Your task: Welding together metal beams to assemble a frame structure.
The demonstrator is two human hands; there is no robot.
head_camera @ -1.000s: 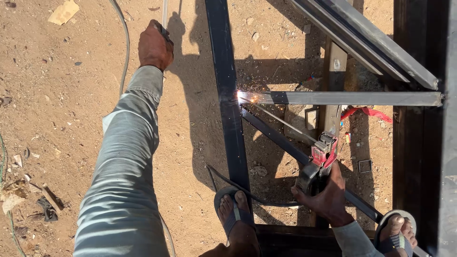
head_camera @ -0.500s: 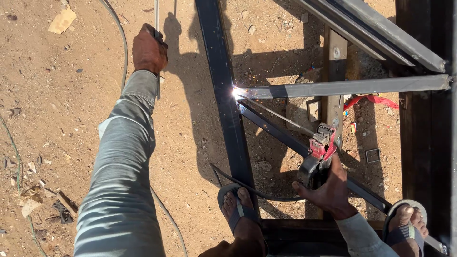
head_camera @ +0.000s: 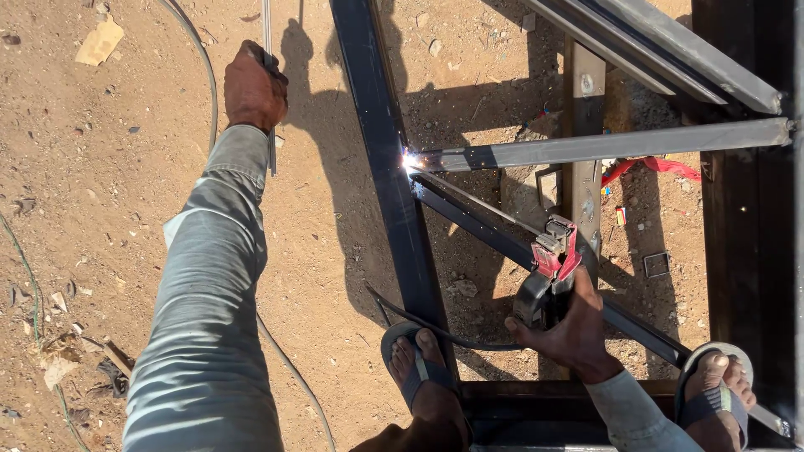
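Welding is under way: the right hand [head_camera: 574, 322] grips the electrode holder [head_camera: 548, 272], its rod sparking at the joint [head_camera: 410, 161]. Left of the joint, the left hand [head_camera: 254, 88] clasps spare rods [head_camera: 270, 125]. Next, the arc likely needs steady feeding.

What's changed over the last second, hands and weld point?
Little has changed. The right hand still grips the electrode holder, its rod touching the same joint, where the spark still glows. The left hand keeps hold of the thin rod. Only the camera view has drifted; the frame and both feet stay put.
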